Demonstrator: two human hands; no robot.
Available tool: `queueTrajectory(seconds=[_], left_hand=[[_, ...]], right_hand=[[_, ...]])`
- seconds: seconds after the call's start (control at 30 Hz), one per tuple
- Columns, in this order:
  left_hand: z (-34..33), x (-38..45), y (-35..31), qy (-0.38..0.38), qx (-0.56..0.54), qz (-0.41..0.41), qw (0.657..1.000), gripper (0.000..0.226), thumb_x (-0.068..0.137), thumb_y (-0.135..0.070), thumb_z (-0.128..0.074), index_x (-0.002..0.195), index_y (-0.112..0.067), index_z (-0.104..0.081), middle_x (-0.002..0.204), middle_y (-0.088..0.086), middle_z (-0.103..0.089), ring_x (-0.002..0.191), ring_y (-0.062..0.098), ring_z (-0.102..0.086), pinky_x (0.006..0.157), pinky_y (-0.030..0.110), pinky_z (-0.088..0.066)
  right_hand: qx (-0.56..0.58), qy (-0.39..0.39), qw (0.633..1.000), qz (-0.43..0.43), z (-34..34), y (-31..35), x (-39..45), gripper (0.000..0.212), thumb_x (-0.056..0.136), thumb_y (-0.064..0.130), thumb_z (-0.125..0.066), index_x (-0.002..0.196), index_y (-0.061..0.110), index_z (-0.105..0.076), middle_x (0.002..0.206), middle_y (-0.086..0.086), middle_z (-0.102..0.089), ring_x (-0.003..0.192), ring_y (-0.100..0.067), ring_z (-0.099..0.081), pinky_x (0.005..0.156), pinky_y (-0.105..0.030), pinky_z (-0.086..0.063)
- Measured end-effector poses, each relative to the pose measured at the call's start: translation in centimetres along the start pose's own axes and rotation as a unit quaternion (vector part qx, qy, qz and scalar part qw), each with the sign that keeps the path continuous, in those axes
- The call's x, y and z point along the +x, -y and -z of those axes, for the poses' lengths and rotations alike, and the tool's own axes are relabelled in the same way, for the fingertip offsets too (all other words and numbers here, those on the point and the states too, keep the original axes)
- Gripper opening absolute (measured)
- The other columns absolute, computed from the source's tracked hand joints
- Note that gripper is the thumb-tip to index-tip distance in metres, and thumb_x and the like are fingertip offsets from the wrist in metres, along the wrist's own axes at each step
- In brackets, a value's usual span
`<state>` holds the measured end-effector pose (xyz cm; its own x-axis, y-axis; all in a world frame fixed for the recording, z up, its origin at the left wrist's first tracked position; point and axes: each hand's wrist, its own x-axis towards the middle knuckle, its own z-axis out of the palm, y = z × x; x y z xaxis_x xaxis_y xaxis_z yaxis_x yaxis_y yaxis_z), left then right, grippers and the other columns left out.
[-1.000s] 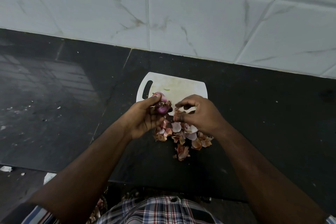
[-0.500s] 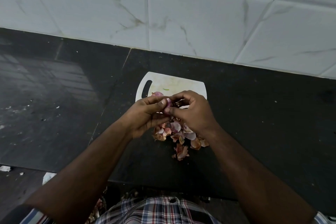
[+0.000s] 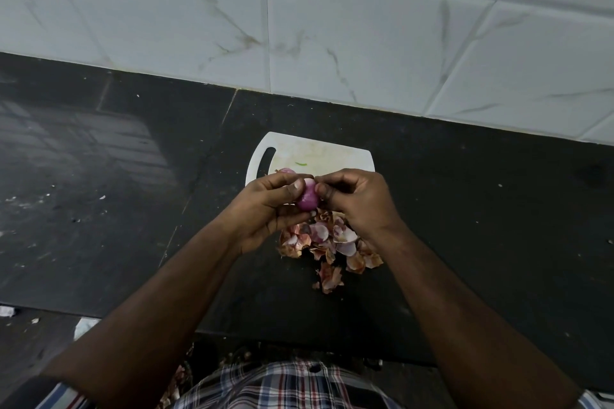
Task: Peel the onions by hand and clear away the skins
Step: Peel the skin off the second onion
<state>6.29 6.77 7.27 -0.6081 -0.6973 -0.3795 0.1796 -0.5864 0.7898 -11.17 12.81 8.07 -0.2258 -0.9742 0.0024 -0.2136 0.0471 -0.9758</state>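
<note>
Fingers of both hands are curling round one purple onion [image 3: 307, 197]: left hand [image 3: 265, 209] is cradling it, right hand [image 3: 357, 201] is pinching its top, above skins [image 3: 327, 244] on the counter [image 3: 481, 209].

No text, label, brand, number or sign can be read anywhere in the view.
</note>
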Motion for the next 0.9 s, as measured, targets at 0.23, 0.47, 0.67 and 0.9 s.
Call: queueTrajectory(seconds=[0.23,0.47,0.67,0.9], left_hand=[[0.3,0.0,0.2,0.000,-0.043,0.018,0.999,0.030,0.099,-0.011,-0.054,0.127,-0.009,-0.066,0.123,0.018,-0.069,0.100,0.029,-0.072,0.081,0.036,-0.063],[0.1,0.2,0.3,0.010,-0.003,-0.005,1.000,0.042,0.079,-0.005,-0.070,0.121,-0.007,-0.067,0.104,0.011,-0.073,0.092,0.022,-0.073,0.077,0.031,-0.063],[0.1,0.2,1.0,0.003,0.003,-0.025,1.000,0.038,0.081,-0.004,-0.068,0.118,-0.004,-0.066,0.102,0.011,-0.073,0.093,0.024,-0.073,0.078,0.033,-0.063],[0.0,0.0,2.0,0.017,-0.003,-0.018,1.000,0.031,0.079,-0.005,-0.067,0.110,-0.006,-0.068,0.101,0.014,-0.074,0.090,0.024,-0.074,0.077,0.033,-0.063]], right_hand=[[0.039,-0.010,0.999,-0.037,0.2,-0.3,0.0,0.018,0.087,-0.002,-0.071,0.099,0.012,-0.075,0.094,-0.005,-0.076,0.089,-0.014,-0.074,0.075,-0.026,-0.059],[-0.039,-0.021,0.999,0.000,-0.3,-0.2,-0.1,0.017,0.081,0.001,-0.077,0.095,0.010,-0.078,0.089,-0.001,-0.077,0.083,-0.012,-0.074,0.077,-0.028,-0.061],[-0.084,-0.055,0.995,0.004,-0.5,-0.4,-0.4,0.017,0.083,-0.001,-0.074,0.093,0.011,-0.079,0.086,0.003,-0.076,0.081,-0.010,-0.073,0.078,-0.028,-0.061],[-0.129,-0.043,0.990,-0.030,-1.2,-0.7,-0.4,0.025,0.087,-0.003,-0.065,0.092,0.019,-0.074,0.088,0.006,-0.073,0.085,-0.007,-0.070,0.081,-0.032,-0.061]])
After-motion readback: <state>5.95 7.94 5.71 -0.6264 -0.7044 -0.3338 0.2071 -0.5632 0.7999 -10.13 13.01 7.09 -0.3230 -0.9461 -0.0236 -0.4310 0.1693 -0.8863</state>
